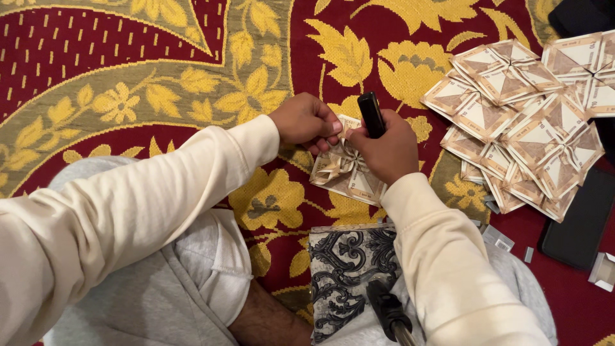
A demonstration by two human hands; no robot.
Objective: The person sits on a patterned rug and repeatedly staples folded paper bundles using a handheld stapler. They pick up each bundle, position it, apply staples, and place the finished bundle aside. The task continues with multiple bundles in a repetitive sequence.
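Seen from your head camera, you sat on a red carpet [77, 57] woven with yellow leaves and flowers, both arms in cream sleeves reaching forward over your lap. Your left hand [307, 122] pinched the upper edge of a folded paper piece [343, 170], fingers curled tight on it. Your right hand [387, 150] was closed around a small black stapler [370, 112], which stood nearly upright with its lower end against the same paper piece. The paper piece, tan and cream and folded into a pinwheel of triangles, sat just above the carpet between your two hands, partly covered by the right one.

To your right, well apart from your hands, a heap of folded paper pieces [525, 122] of the same tan colour lay overlapping one another on the carpet. A black flat phone [580, 221] lay just beside the lower edge of that heap, and another dark object showed at the top right corner, too cut off to tell. Small grey and white scraps [498, 238] were scattered near your right elbow.

Close to your lap, a cloth with a black and white scroll pattern [346, 269] lay on the carpet, touching your grey trousers [160, 301]. A black handle with a metal end [387, 311] rested across the bottom of that cloth, beside your right sleeve.
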